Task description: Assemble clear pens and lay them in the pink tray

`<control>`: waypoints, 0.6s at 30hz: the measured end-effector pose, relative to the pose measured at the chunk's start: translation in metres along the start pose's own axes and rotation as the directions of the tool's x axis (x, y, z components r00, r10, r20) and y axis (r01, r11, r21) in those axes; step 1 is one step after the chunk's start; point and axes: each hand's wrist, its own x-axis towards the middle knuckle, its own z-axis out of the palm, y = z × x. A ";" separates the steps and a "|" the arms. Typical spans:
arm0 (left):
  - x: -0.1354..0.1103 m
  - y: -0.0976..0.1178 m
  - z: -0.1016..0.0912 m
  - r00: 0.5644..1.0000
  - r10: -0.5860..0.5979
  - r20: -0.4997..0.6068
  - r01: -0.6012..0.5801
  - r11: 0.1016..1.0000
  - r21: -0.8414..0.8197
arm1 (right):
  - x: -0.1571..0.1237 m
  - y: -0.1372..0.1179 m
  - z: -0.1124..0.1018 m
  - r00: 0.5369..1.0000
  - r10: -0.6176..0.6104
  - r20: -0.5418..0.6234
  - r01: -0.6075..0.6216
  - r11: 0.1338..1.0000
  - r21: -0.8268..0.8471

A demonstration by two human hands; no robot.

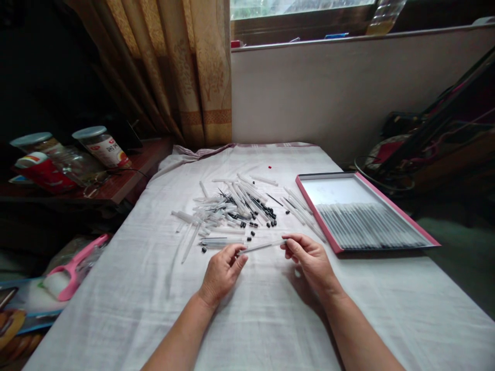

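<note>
A clear plastic pen barrel [263, 246] is held level between both hands, just above the white cloth [247, 309]. My left hand [222, 273] pinches its left end with fingers curled. My right hand [309, 257] pinches its right end between thumb and fingertips. Just beyond the hands lies a heap of loose pen parts [232, 208]: clear barrels, thin black refills and several small black caps. A pink-rimmed tray [328, 234] to the right holds a neat row of assembled pens [367, 224].
A small red bit [269, 167] lies on the cloth at the back. Jars [100, 146] stand on a wooden shelf at the left. A pink-handled tool [73, 268] lies low at the left. Curtain, wall and window sill stand behind; cluttered cables and bags at the right.
</note>
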 end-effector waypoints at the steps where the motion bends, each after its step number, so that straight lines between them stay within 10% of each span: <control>1: 0.000 0.001 -0.001 1.000 -0.003 0.031 0.004 1.000 -0.003 | 0.000 0.000 0.000 1.000 0.010 -0.005 -0.010 1.000 0.012; 18: 0.002 0.000 -0.001 0.995 -0.091 0.050 0.094 0.993 -0.071 | -0.001 0.002 0.003 0.996 0.090 0.003 -0.090 0.989 0.121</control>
